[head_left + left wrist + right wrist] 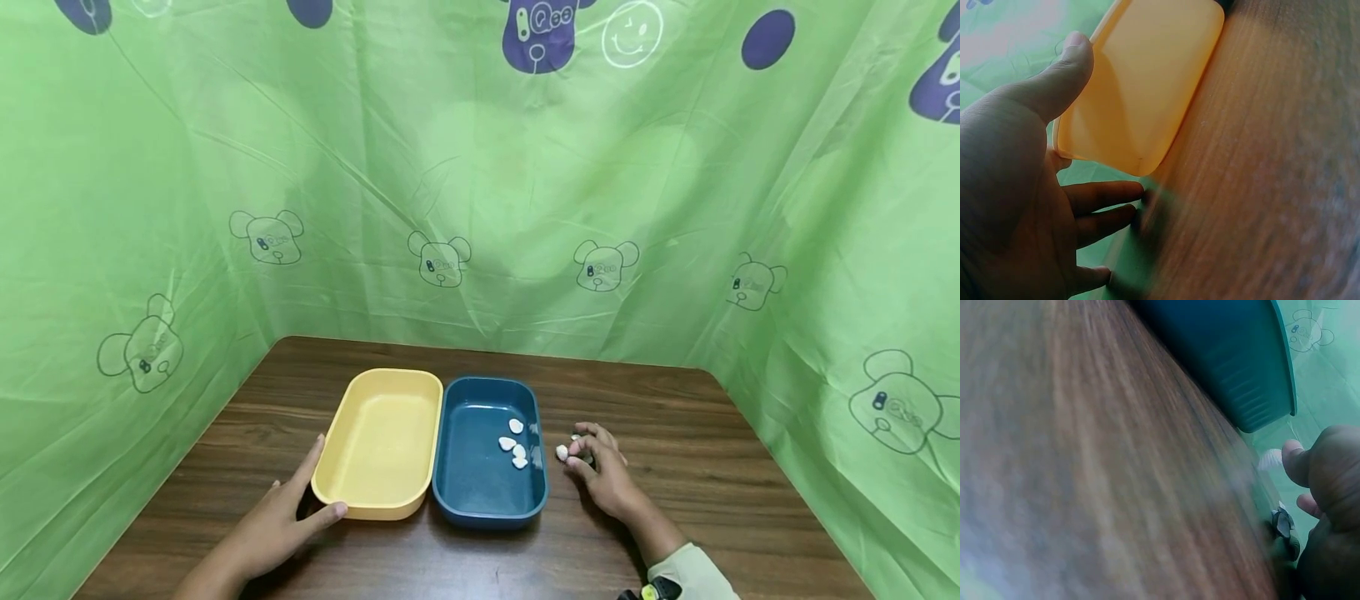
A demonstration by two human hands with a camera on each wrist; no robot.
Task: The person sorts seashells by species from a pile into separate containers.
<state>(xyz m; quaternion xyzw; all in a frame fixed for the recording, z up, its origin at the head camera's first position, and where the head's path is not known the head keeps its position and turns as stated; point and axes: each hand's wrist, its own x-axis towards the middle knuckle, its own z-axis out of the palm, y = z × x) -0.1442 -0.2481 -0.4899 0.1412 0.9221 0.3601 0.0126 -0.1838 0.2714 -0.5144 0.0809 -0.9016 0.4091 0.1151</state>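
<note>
A yellow tray (377, 505) and a dark blue tray (491, 521) stand side by side. My left hand (277, 521) rests against the yellow tray's near left corner, thumb on the near side and index finger along the left side. The other fingers (1100, 195) are spread below the tray. Several white seashells (507, 444) lie in the blue tray's right half. Right of that tray, my right hand (606, 477) pinches a ribbed white seashell (1270, 459) at the tips of its curled thumb and index finger. Another white piece (575, 437) shows partly behind the fingers.
The brown wooden table (675, 417) extends around both trays. Green curtains (525, 183) with bear drawings close off the back and sides. A small dark grey thing (1283, 524) shows under my right hand in the right wrist view; its kind is unclear.
</note>
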